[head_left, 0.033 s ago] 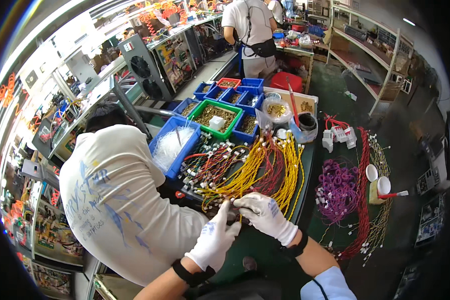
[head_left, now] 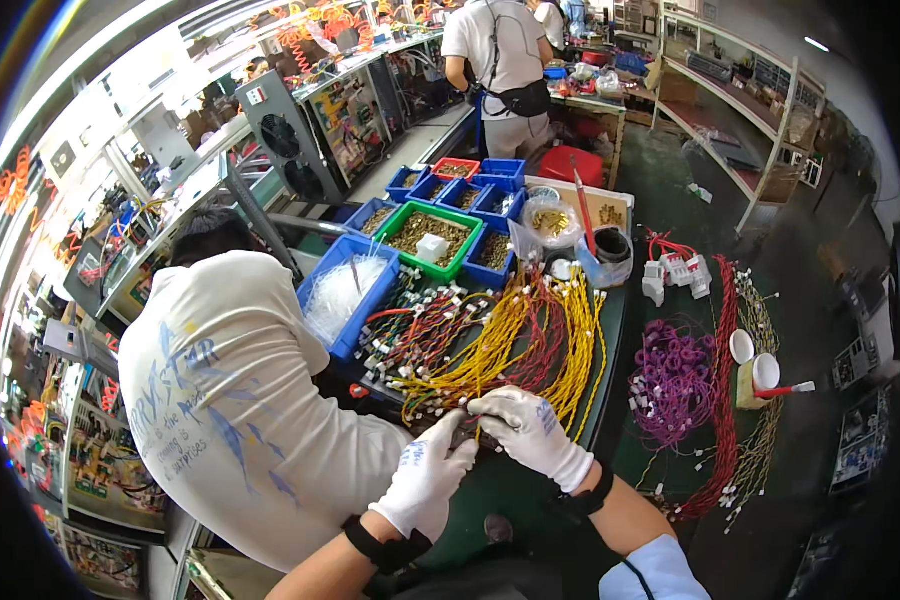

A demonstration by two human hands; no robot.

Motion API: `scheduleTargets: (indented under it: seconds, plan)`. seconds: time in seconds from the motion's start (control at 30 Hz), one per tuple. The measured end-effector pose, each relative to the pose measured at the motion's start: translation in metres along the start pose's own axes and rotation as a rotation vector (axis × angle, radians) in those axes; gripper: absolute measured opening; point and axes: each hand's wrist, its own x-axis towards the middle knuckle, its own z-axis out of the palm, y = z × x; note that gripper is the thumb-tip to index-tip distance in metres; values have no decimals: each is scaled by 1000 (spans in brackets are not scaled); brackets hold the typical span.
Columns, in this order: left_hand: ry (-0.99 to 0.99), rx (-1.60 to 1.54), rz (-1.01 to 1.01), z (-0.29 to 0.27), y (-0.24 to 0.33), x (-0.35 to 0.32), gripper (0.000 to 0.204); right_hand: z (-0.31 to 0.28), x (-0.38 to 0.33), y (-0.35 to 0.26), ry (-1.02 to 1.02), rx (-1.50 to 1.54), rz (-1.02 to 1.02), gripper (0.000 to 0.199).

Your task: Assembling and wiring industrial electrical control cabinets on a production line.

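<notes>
My left hand [head_left: 425,478], in a white glove, has its fingers bent, with the index fingertip meeting my other hand. Opposite it, my right hand [head_left: 535,430], gloved alike, pinches at the fingertips. A short piece of yellow wire [head_left: 478,434] shows below the right fingertips; its end and whatever lies between the left fingers are too small or hidden to make out. Just beyond both hands, bundles of yellow twisted wires [head_left: 500,335] lie on the green table beside dark red wires [head_left: 548,345] and mixed wires with white connectors [head_left: 420,335].
A person in a white shirt [head_left: 240,390] leans close on my left. Behind the wires stand a green bin [head_left: 395,222] of brass-coloured parts, small blue bins and a blue bin [head_left: 342,345] of clear strips. Purple wires [head_left: 675,375], red wires [head_left: 727,400] and white cups [head_left: 766,371] lie right.
My left hand has shifted very slightly, opening a small gap at its index finger. Otherwise the hands and the wires stay as they were.
</notes>
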Motion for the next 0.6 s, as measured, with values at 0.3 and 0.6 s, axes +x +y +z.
scheduleTargets:
  seconds: [0.3,0.6]
  plan:
    - [-192,565,3,-43,44,-61,22,15,-1,143,31,-222,60,18]
    - [28,423,-241,-145,80,-202,12,-25,17,227,125,-219,448,53]
